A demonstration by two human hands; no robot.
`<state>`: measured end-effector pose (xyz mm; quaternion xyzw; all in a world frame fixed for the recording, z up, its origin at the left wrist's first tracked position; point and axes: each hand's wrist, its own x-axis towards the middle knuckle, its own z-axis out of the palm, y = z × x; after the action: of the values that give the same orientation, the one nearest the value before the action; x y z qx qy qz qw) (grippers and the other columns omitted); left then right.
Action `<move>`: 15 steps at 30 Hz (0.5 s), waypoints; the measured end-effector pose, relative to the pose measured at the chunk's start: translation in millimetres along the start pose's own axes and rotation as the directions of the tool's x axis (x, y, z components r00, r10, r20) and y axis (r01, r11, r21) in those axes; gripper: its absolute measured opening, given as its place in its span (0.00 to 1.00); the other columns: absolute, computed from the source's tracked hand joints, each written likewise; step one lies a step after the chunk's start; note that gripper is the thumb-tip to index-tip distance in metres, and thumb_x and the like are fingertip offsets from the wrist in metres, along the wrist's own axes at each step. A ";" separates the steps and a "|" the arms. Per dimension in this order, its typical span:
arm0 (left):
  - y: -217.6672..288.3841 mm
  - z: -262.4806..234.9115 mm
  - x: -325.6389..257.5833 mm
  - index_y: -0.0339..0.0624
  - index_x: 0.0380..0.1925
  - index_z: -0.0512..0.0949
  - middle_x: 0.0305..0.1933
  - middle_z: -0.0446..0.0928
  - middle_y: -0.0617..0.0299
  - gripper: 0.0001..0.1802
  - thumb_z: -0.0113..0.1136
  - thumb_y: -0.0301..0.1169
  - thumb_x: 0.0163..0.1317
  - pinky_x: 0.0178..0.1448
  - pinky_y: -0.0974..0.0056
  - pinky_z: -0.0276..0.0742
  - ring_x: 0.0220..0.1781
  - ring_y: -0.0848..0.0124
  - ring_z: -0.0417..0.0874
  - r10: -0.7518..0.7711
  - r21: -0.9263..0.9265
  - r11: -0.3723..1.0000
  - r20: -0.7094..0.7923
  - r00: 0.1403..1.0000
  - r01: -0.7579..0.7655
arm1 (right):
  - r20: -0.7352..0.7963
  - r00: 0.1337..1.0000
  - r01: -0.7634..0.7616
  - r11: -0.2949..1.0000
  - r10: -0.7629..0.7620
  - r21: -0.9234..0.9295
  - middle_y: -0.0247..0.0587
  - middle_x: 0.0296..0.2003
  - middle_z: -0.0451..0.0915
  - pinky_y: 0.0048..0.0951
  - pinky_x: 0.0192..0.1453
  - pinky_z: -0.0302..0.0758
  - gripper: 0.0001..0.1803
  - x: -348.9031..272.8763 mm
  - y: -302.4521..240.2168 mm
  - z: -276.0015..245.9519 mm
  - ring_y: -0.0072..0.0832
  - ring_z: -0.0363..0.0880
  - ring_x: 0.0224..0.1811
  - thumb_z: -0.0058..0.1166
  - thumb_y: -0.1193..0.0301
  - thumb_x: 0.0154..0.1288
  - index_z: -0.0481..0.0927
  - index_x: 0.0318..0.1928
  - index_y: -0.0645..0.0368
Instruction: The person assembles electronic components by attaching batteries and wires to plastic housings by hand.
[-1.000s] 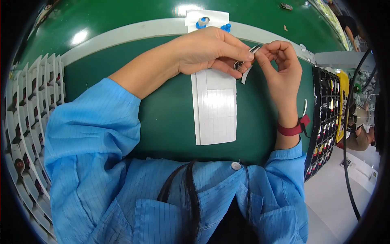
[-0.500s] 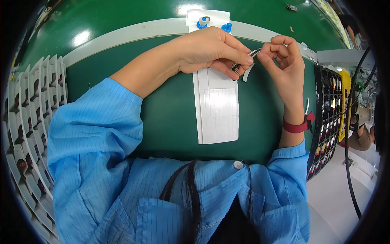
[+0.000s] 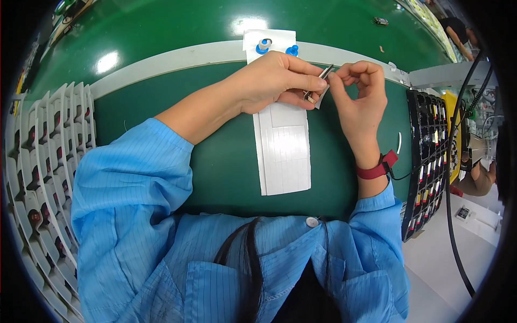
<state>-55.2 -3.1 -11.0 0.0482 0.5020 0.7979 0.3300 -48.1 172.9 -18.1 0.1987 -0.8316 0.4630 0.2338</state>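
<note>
My left hand is closed on a small dark electronic part with thin metal pins at its lower end, held between thumb and fingers. Touching or nearly touching its upper end are the pinched thumb and forefinger of my right hand; what lies in that pinch is too small to tell. A narrow pale strip hangs beside the part, between the two hands. Below my left hand lies a white sheet of cut adhesive strips on the green mat.
A black tray of small parts stands at the right, with a yellow bin behind it. Stacked pale trays line the left. Blue-based fittings sit on white paper beyond my hands. A black cable hangs right.
The whole view has shifted slightly. My right hand has come closer to the left one, and the pale strip now shows less between them. The left hand keeps its hold.
</note>
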 end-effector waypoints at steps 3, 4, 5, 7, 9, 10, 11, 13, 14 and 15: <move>-0.1 -2.4 1.1 0.33 0.43 0.74 0.35 0.78 0.55 0.15 0.57 0.29 0.56 0.40 0.69 0.80 0.35 0.72 0.80 -0.013 0.077 0.997 0.015 1.000 0.012 | 0.032 0.997 -0.070 0.989 0.067 0.132 0.35 0.27 0.76 0.17 0.35 0.71 0.14 3.9 0.2 -2.7 0.17 0.72 0.28 0.58 0.81 0.50 0.67 0.35 0.63; 0.4 -4.0 1.2 0.33 0.43 0.74 0.35 0.78 0.55 0.15 0.57 0.29 0.56 0.40 0.69 0.80 0.35 0.72 0.80 -0.018 0.071 0.997 0.010 1.000 0.017 | 0.066 0.996 -0.063 0.986 0.053 0.152 0.36 0.29 0.76 0.17 0.36 0.71 0.14 5.3 1.6 -3.8 0.17 0.72 0.29 0.56 0.82 0.51 0.66 0.36 0.64; 1.4 -5.8 1.4 0.33 0.43 0.75 0.34 0.78 0.55 0.15 0.57 0.29 0.56 0.40 0.69 0.80 0.34 0.71 0.80 -0.027 0.085 0.996 0.036 0.999 0.024 | 0.073 0.996 -0.069 0.986 0.058 0.155 0.36 0.29 0.76 0.17 0.36 0.71 0.14 6.4 2.2 -5.7 0.17 0.72 0.29 0.56 0.82 0.51 0.66 0.36 0.64; 1.1 -7.1 1.6 0.33 0.42 0.75 0.34 0.78 0.55 0.15 0.58 0.29 0.56 0.40 0.70 0.80 0.34 0.71 0.80 -0.038 0.099 0.995 0.063 0.997 0.032 | 0.174 0.983 -0.092 0.980 0.062 0.175 0.36 0.29 0.76 0.17 0.37 0.71 0.15 9.1 3.5 -10.3 0.17 0.71 0.29 0.56 0.83 0.51 0.66 0.37 0.64; 2.2 -6.4 2.5 0.32 0.41 0.75 0.33 0.78 0.55 0.15 0.58 0.30 0.56 0.39 0.71 0.80 0.33 0.71 0.80 -0.049 0.117 0.992 0.106 0.993 0.036 | 0.194 0.980 -0.068 0.986 0.038 0.151 0.35 0.28 0.75 0.17 0.37 0.70 0.15 9.5 5.5 -12.3 0.17 0.70 0.29 0.55 0.83 0.51 0.65 0.37 0.63; 2.2 -6.4 2.2 0.32 0.41 0.75 0.33 0.78 0.55 0.15 0.58 0.30 0.56 0.39 0.71 0.80 0.33 0.71 0.80 -0.049 0.120 0.992 0.105 0.993 0.036 | 0.220 0.975 -0.050 0.989 0.019 0.137 0.34 0.27 0.74 0.17 0.36 0.70 0.14 9.2 6.3 -12.1 0.17 0.70 0.28 0.54 0.84 0.50 0.65 0.37 0.63; 1.7 -6.6 1.9 0.32 0.42 0.75 0.33 0.78 0.55 0.15 0.58 0.31 0.56 0.39 0.71 0.80 0.33 0.71 0.80 -0.051 0.122 0.992 0.102 0.993 0.038 | 0.245 0.970 -0.032 0.992 0.001 0.123 0.34 0.26 0.73 0.18 0.36 0.70 0.14 9.0 6.4 -12.4 0.18 0.69 0.28 0.54 0.84 0.50 0.65 0.36 0.62; 1.4 -5.7 1.6 0.32 0.42 0.75 0.33 0.78 0.55 0.16 0.58 0.31 0.56 0.39 0.71 0.80 0.33 0.71 0.80 -0.053 0.127 0.991 0.101 0.993 0.040 | 0.217 0.975 0.032 0.999 -0.039 0.039 0.33 0.26 0.73 0.18 0.35 0.70 0.14 7.4 1.7 -8.0 0.18 0.68 0.27 0.53 0.84 0.49 0.64 0.36 0.62; 1.3 -5.0 1.2 0.32 0.42 0.75 0.33 0.77 0.56 0.16 0.58 0.31 0.56 0.39 0.71 0.80 0.34 0.72 0.80 -0.051 0.109 0.993 0.086 0.995 0.041 | 0.197 0.977 0.092 0.995 -0.081 -0.047 0.33 0.25 0.72 0.18 0.34 0.69 0.15 6.2 -0.3 -6.7 0.18 0.68 0.27 0.52 0.84 0.48 0.64 0.35 0.62; 1.2 -4.4 1.0 0.32 0.42 0.75 0.34 0.77 0.56 0.16 0.57 0.32 0.57 0.39 0.72 0.80 0.34 0.72 0.80 -0.049 0.091 0.995 0.071 0.996 0.042 | 0.194 0.978 0.092 0.995 -0.081 -0.048 0.33 0.25 0.72 0.18 0.34 0.69 0.15 4.0 -0.6 -7.3 0.18 0.68 0.27 0.52 0.84 0.48 0.64 0.35 0.62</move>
<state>-58.3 -6.2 -12.4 0.0806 0.5256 0.7647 0.3639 -49.5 178.5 -12.0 0.2719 -0.8536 0.4070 0.1781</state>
